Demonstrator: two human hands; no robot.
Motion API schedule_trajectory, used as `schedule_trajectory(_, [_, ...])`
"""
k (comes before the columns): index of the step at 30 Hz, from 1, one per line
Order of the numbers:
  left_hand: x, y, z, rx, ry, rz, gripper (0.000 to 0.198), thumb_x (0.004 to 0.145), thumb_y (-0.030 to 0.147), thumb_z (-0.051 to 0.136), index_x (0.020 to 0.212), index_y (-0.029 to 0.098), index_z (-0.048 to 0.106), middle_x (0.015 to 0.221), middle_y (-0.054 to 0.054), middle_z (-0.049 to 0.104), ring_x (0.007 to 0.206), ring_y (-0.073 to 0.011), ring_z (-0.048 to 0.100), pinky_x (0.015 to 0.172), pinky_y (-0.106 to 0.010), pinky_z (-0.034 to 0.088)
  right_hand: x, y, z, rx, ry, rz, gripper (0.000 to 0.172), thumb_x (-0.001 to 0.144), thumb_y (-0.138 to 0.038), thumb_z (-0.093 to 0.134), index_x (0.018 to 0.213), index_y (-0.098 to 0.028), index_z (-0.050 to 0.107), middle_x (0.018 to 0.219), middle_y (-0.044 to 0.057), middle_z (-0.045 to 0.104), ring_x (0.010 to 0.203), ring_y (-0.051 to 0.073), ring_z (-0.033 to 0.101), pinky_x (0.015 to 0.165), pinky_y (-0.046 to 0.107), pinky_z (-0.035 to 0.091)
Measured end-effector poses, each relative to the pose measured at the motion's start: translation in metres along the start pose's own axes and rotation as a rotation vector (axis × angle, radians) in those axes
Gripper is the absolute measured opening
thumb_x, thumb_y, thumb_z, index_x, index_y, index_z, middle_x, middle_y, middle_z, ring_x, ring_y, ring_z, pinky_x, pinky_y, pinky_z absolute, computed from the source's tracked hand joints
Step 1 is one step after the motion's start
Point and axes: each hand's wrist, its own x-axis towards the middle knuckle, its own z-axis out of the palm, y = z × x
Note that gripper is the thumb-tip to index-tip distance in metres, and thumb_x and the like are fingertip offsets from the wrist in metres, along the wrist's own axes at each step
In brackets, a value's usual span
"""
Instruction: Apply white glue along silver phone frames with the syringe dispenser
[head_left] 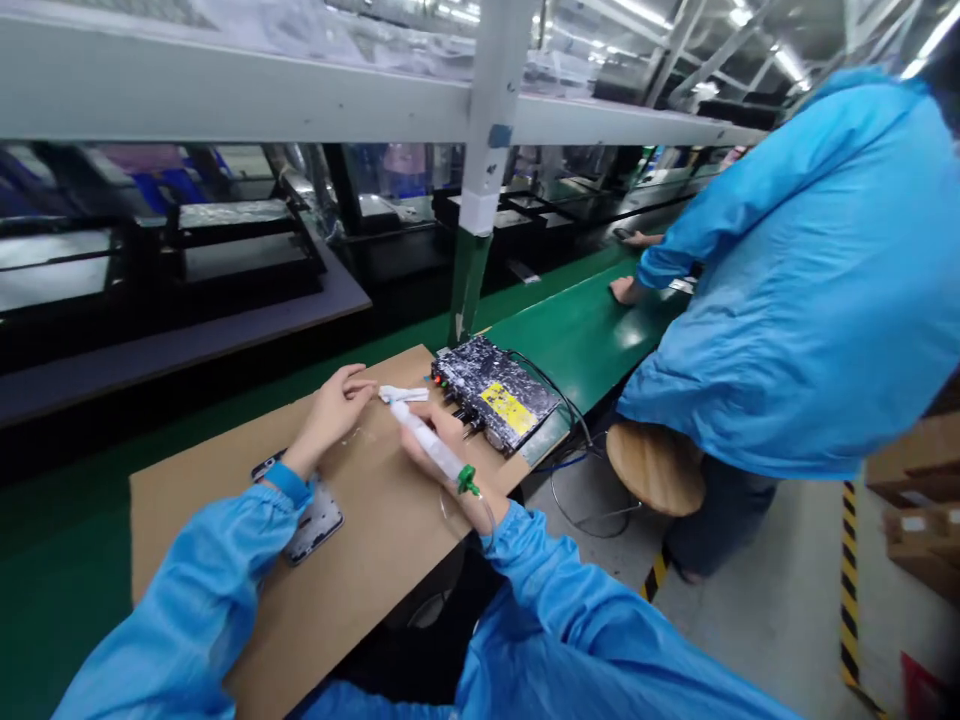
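Observation:
My right hand [442, 450] is closed round a white syringe-like dispenser [429, 445] with a green fitting [468, 482] at its rear end and a thin clear tube trailing from it. Its tip points at a small white part [403, 394] lying on the cardboard sheet [360, 540]. My left hand [336, 406] rests on the cardboard with the fingers curled, its fingertips pinched at the left end of that white part. Just right of the part lies a black circuit box [495, 390] with a yellow label.
A silver phone-like device [319, 520] lies under my left forearm. Cables hang off the bench edge by the box. A co-worker in a blue coat [810, 290] leans over the green conveyor [592, 330] on a wooden stool [656, 465]. Cardboard boxes [919, 500] stand at far right.

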Motion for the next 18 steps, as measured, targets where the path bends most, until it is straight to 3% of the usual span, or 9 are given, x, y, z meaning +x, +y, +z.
schedule_trajectory(5, [-0.011,-0.012,-0.020,0.077,0.064,0.075,0.058,0.098,0.043,0.073,0.148,0.015,0.071,0.133,-0.016,0.085,0.105,-0.0239,0.082,0.098,-0.037,0.066,0.001,-0.005,-0.008,0.100,0.198,-0.069,0.035,0.099,-0.049,0.067,0.110,-0.018,0.080,0.087,0.005,0.081,0.067,0.016,0.068,0.073,0.027,0.061])
schedule_trajectory(8, [-0.035,-0.018,-0.042,0.160,0.115,0.143,0.058,0.103,0.046,0.069,0.152,0.015,0.069,0.131,-0.015,0.083,0.103,-0.0220,0.080,0.096,-0.036,0.066,0.000,-0.013,-0.015,0.094,0.286,-0.166,0.038,0.100,-0.054,0.066,0.103,-0.019,0.080,0.075,0.002,0.075,0.059,0.013,0.064,0.061,0.024,0.054])
schedule_trajectory(10, [-0.056,-0.022,-0.057,0.263,0.140,0.183,0.058,0.106,0.044,0.067,0.155,0.014,0.067,0.133,-0.015,0.082,0.107,-0.0230,0.080,0.101,-0.040,0.066,-0.002,-0.014,-0.018,0.133,0.290,-0.153,0.040,0.101,-0.055,0.066,0.104,-0.017,0.079,0.075,0.003,0.075,0.058,0.013,0.063,0.058,0.025,0.052])
schedule_trajectory(12, [-0.078,-0.029,-0.069,0.423,0.169,0.203,0.060,0.108,0.042,0.068,0.161,0.014,0.064,0.141,-0.018,0.079,0.123,-0.0287,0.078,0.115,-0.048,0.064,-0.003,-0.010,-0.017,0.180,0.288,-0.113,0.038,0.101,-0.052,0.070,0.107,-0.015,0.078,0.079,0.004,0.076,0.062,0.015,0.065,0.061,0.027,0.053])
schedule_trajectory(14, [-0.101,-0.037,-0.076,0.594,0.186,0.173,0.069,0.109,0.048,0.072,0.167,0.013,0.059,0.156,-0.023,0.071,0.145,-0.0389,0.069,0.128,-0.060,0.055,-0.002,-0.004,-0.013,0.151,0.373,-0.142,0.040,0.099,-0.054,0.074,0.107,-0.015,0.077,0.083,0.006,0.078,0.065,0.016,0.068,0.062,0.028,0.055])
schedule_trajectory(18, [-0.142,-0.046,-0.075,0.723,0.166,-0.035,0.105,0.106,0.076,0.074,0.182,0.013,0.041,0.178,-0.031,0.051,0.161,-0.0541,0.053,0.133,-0.074,0.045,0.000,0.005,-0.004,0.154,0.430,-0.243,0.038,0.099,-0.055,0.078,0.108,-0.018,0.077,0.080,0.003,0.076,0.059,0.015,0.065,0.055,0.026,0.050])
